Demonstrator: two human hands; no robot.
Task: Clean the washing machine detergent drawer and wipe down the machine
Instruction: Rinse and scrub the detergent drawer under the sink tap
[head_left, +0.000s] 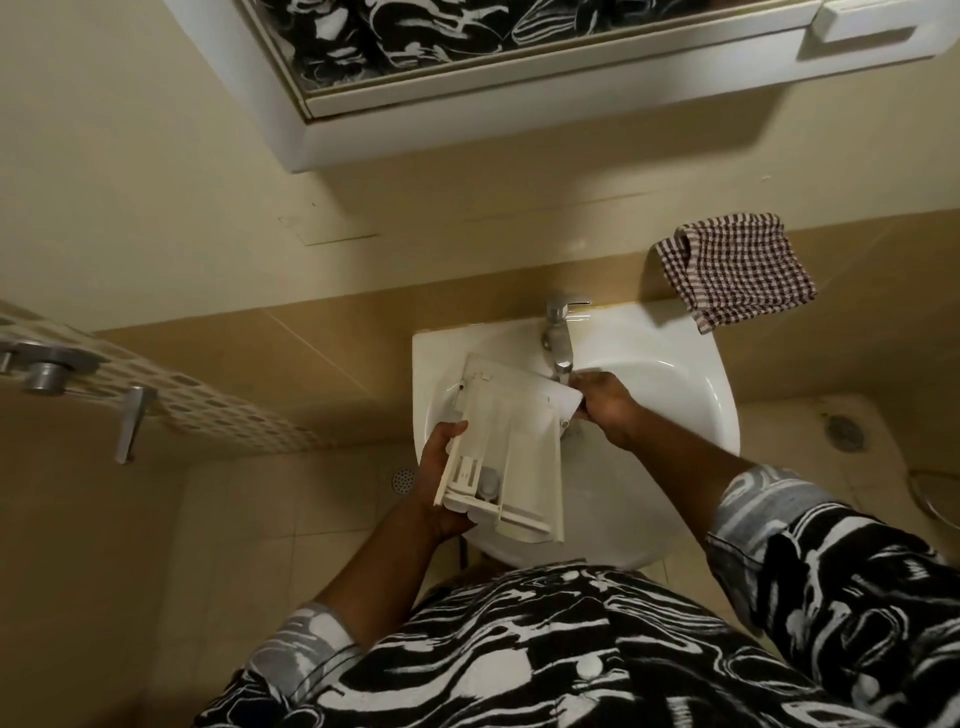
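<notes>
A cream plastic detergent drawer (506, 441) is held over the white sink (691, 384), its front panel up under the chrome tap (558, 338). My left hand (441, 467) grips the drawer's left side near its compartmented rear end. My right hand (605, 408) grips the drawer's front panel at the right, just below the tap's spout. The fingertips of both hands are partly hidden behind the drawer.
A brown-and-white checked cloth (737, 267) lies on the ledge at the sink's back right corner. A white mirror cabinet (519, 88) hangs above. A door with a metal handle (130, 421) stands at the left. Floor drains show on the tiled floor (844, 431).
</notes>
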